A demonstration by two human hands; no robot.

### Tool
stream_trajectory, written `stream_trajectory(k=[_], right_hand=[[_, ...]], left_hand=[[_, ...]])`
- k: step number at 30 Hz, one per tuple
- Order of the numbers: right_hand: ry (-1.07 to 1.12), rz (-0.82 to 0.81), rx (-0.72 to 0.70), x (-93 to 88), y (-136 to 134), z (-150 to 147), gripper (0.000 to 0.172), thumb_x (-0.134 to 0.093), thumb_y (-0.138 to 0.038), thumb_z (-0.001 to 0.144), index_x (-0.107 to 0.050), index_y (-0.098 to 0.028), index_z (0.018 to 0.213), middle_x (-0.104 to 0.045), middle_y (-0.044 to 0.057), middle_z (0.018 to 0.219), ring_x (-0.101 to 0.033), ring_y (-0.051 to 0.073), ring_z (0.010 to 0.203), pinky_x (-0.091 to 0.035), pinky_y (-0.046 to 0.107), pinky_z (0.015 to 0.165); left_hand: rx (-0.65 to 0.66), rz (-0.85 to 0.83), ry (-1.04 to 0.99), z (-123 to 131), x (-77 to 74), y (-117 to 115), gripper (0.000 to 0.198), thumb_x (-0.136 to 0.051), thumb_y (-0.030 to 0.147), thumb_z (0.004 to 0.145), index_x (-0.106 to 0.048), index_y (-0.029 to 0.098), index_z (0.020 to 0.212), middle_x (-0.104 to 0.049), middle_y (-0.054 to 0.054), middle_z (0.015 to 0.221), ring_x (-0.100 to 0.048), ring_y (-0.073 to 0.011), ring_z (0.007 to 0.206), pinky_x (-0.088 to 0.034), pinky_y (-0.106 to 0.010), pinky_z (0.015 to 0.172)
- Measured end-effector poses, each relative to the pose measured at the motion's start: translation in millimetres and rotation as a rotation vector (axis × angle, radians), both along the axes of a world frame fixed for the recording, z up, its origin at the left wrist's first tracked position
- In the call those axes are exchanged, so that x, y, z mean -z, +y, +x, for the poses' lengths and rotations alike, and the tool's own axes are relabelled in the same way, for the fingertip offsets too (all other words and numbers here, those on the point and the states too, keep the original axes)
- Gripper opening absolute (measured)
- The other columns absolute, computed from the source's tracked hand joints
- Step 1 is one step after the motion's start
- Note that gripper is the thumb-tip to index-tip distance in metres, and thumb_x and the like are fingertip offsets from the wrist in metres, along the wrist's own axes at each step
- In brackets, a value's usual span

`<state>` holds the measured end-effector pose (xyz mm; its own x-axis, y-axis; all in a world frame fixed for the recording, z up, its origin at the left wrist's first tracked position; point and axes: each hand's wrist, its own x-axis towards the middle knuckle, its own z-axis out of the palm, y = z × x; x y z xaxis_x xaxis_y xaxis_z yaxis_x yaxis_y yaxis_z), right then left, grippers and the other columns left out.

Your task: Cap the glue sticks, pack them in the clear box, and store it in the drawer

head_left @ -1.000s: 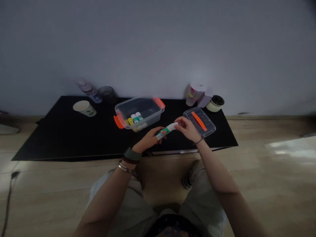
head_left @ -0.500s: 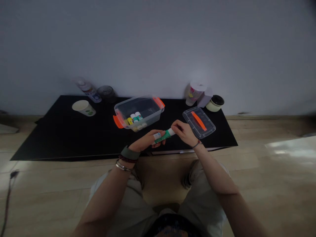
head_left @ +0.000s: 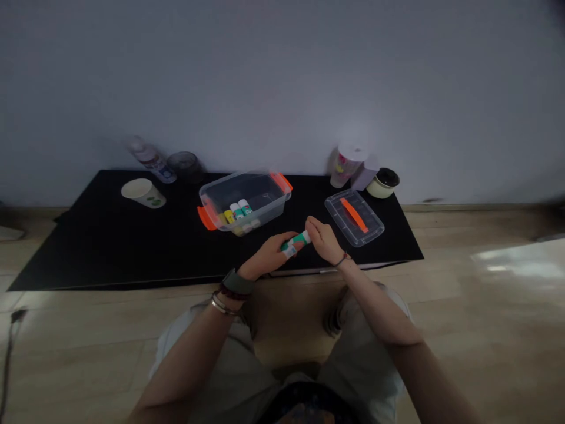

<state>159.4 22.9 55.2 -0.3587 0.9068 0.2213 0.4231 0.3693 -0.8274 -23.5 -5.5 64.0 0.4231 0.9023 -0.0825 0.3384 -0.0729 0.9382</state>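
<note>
My left hand [head_left: 272, 254] is closed around a green-and-white tube [head_left: 298, 240] shaped like a glue stick, held at a slant above the table's front edge. At the tube's upper right end, my right hand [head_left: 323, 238] has its fingers closed on the white cap [head_left: 306, 237]. Beyond my left hand stands a clear plastic box [head_left: 273, 207] with orange clips. Inside it lie a yellow tube [head_left: 228, 216] and green ones with white caps [head_left: 236, 210]. To the right of my right hand, a clear lid [head_left: 373, 227] with an orange handle [head_left: 354, 215] lies flat.
On the black table [head_left: 110, 247], a paper cup [head_left: 143, 193], a spray-type bottle [head_left: 152, 160] and a dark jar [head_left: 185, 167] stand at left. A clear cup [head_left: 346, 167], a pale box [head_left: 365, 175] and a cream pot [head_left: 382, 185] stand back right, near the wall [head_left: 282, 88].
The tube has turned a little in my left hand, and its label now shows lower down. My right hand has shifted slightly left and wraps closer about the cap. The view has moved slightly.
</note>
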Motion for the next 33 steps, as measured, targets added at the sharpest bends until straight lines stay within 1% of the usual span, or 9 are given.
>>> stream_trajectory(k=[4,8,16,20,24,27,29,31,33], right_hand=[[-0.009,-0.020,0.034,5.4,2,0,0.034,-0.033,-0.042,0.099,-0.036,-0.023,0.071,-0.035,-0.004,0.058,-0.037,0.013,0.053,-0.027,0.028,0.055],[0.041,-0.034,0.040,9.6,0,-1,0.040,-0.031,-0.051,0.100,-0.037,-0.024,0.071,-0.037,-0.003,0.061,-0.038,0.014,0.056,-0.030,0.029,0.057],[0.074,0.078,0.068,-14.7,-4,-1,0.035,-0.036,-0.048,0.099,-0.046,-0.024,0.076,-0.045,-0.001,0.065,-0.044,0.015,0.059,-0.033,0.028,0.059],[-0.034,0.065,0.127,-11.5,0,-4,0.029,-0.038,-0.039,0.097,-0.043,-0.024,0.073,-0.040,-0.003,0.058,-0.040,0.014,0.052,-0.027,0.029,0.056],[-0.096,-0.016,0.229,2.0,4,-7,0.029,-0.038,-0.036,0.097,-0.041,-0.023,0.071,-0.042,-0.002,0.058,-0.041,0.014,0.053,-0.025,0.029,0.056],[-0.050,-0.046,0.148,2.1,3,-4,0.036,-0.038,-0.042,0.099,-0.040,-0.023,0.068,-0.042,-0.003,0.058,-0.042,0.013,0.055,-0.027,0.027,0.056],[0.000,-0.017,0.056,-4.1,1,0,0.038,-0.039,-0.046,0.099,-0.043,-0.022,0.070,-0.042,-0.003,0.060,-0.043,0.012,0.056,-0.029,0.026,0.056],[0.037,0.027,-0.007,-11.1,-2,2,0.035,-0.040,-0.046,0.098,-0.045,-0.022,0.072,-0.043,-0.003,0.062,-0.042,0.012,0.057,-0.030,0.026,0.056],[0.044,0.044,-0.007,-15.1,-4,2,0.032,-0.039,-0.041,0.098,-0.044,-0.023,0.073,-0.042,-0.003,0.061,-0.042,0.013,0.055,-0.030,0.026,0.056]], left_hand=[[-0.113,0.188,0.146,4,4.4,-2,0.031,-0.060,0.043,0.087,-0.069,0.020,0.105,-0.072,-0.007,0.085,-0.064,-0.0204,0.072,-0.045,-0.028,0.065],[-0.116,0.236,0.249,5,1.1,-3,0.031,-0.060,0.042,0.087,-0.069,0.022,0.109,-0.072,-0.009,0.091,-0.067,-0.0242,0.080,-0.045,-0.030,0.070],[0.047,-0.132,-0.228,8,-7.7,-3,0.046,-0.048,0.058,0.092,-0.063,0.015,0.092,-0.057,-0.001,0.067,-0.041,-0.0072,0.046,-0.030,-0.020,0.043],[-0.123,0.136,0.026,12,-1.7,-6,0.036,-0.056,0.047,0.090,-0.065,0.018,0.108,-0.070,-0.009,0.090,-0.064,-0.0187,0.075,-0.047,-0.027,0.066],[-0.212,0.248,0.264,11,3.9,-4,0.036,-0.063,0.042,0.085,-0.066,0.022,0.114,-0.071,-0.011,0.108,-0.065,-0.0275,0.100,-0.048,-0.030,0.079],[-0.119,0.085,0.137,5,0.4,0,0.035,-0.060,0.050,0.086,-0.068,0.020,0.102,-0.070,-0.008,0.087,-0.064,-0.0208,0.074,-0.045,-0.026,0.061],[0.011,-0.112,-0.050,1,-4.1,1,0.042,-0.056,0.058,0.087,-0.065,0.017,0.091,-0.063,-0.004,0.073,-0.052,-0.0126,0.053,-0.037,-0.023,0.048],[0.110,-0.253,-0.197,-1,-7.3,1,0.048,-0.053,0.063,0.087,-0.062,0.016,0.087,-0.058,-0.002,0.069,-0.041,-0.0073,0.045,-0.029,-0.020,0.042],[0.111,-0.241,-0.223,0,-7.3,-1,0.049,-0.053,0.063,0.088,-0.062,0.015,0.088,-0.057,-0.001,0.067,-0.038,-0.0062,0.044,-0.028,-0.020,0.041]])
